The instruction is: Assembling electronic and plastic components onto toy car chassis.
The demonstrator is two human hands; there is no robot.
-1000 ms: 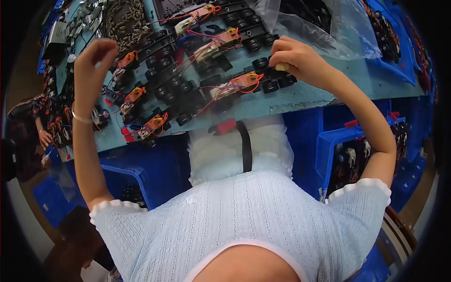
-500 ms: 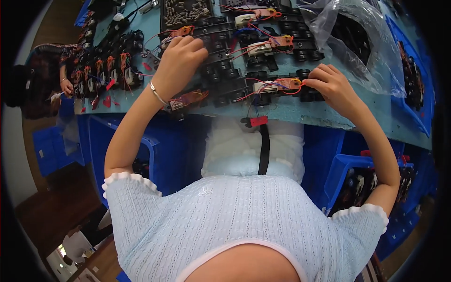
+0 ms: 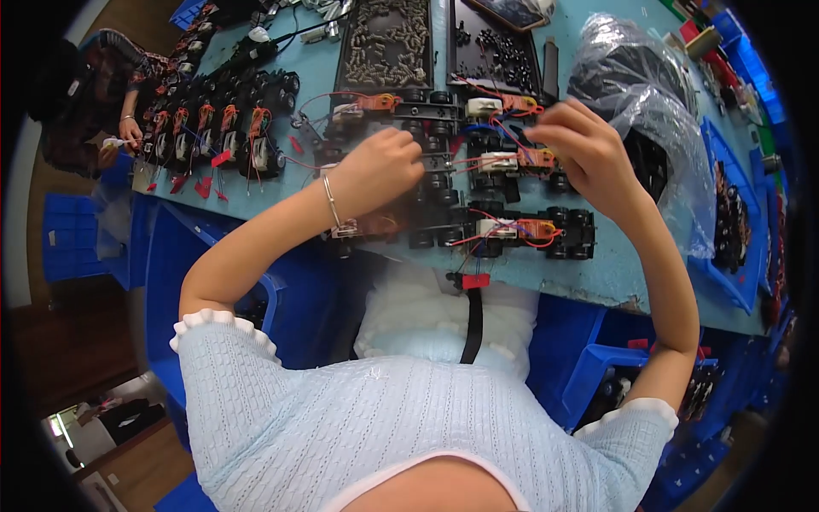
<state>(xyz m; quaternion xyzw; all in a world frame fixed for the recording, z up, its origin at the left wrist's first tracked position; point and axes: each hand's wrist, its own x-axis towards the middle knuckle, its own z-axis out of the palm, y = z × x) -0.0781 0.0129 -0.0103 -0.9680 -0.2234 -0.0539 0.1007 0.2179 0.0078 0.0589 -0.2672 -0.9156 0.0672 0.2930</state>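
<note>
Several black toy-vehicle chassis with wheels, orange circuit boards and coloured wires lie in rows on the table before me. My left hand (image 3: 378, 173), a bracelet at its wrist, is over the middle of the left-hand row. Its fingers are closed together, and whatever they hold is hidden. My right hand (image 3: 590, 154) hovers by the right end of the middle chassis (image 3: 503, 161), fingers bent and apart, with nothing visible in them. Nearest me lies another chassis (image 3: 572, 232) with a white motor housing (image 3: 496, 228). A small red tag (image 3: 475, 280) hangs at the table edge below it.
Trays of metal screws (image 3: 388, 43) and small black parts (image 3: 503, 55) stand at the back. A clear plastic bag (image 3: 627, 68) with black parts lies right, beside a blue crate (image 3: 725, 213). More chassis (image 3: 256, 136) line the left, near another person's hand (image 3: 130, 132).
The view has tilted toward the far table, bringing the trays into fuller sight. My right hand has left the nearest chassis's wires and moved farther back. My left hand has shifted nearer and rightward.
</note>
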